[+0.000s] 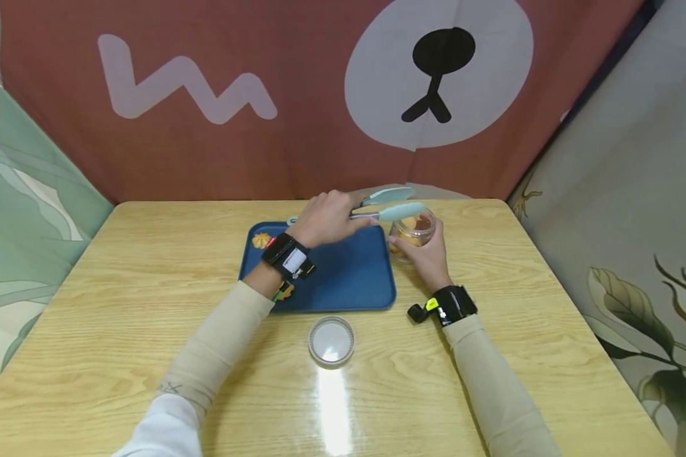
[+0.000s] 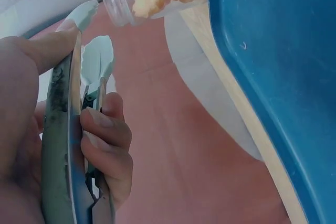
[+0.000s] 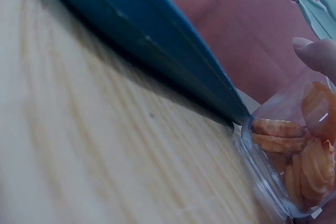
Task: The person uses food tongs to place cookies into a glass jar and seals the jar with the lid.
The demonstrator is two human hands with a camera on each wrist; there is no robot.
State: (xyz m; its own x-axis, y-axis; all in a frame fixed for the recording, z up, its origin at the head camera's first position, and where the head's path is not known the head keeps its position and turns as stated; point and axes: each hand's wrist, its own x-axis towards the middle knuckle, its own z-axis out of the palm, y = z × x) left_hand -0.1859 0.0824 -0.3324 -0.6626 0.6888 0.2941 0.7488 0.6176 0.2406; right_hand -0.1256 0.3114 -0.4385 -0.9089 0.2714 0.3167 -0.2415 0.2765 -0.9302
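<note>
My left hand (image 1: 327,219) grips a pair of metal tongs (image 2: 76,129) with mint-green tips, which reach toward the jar's mouth. The two tips stand apart and I see nothing between them. A clear jar (image 1: 413,240) with several piped, ridged cookies (image 3: 312,174) in it stands just right of the blue tray (image 1: 349,279). My right hand (image 1: 429,257) holds this jar around its side, thumb on the near left. On the tray's left part lie a cookie (image 1: 260,240) at the back and another cookie (image 1: 286,292) at the front, partly hidden by my left wrist.
A round, clear-topped lid (image 1: 331,341) lies on the wooden table (image 1: 120,317) in front of the tray. Behind the table's far edge hangs a reddish-brown cloth (image 1: 309,152) with a bear's muzzle on it. Printed curtains (image 1: 634,209) close off the sides.
</note>
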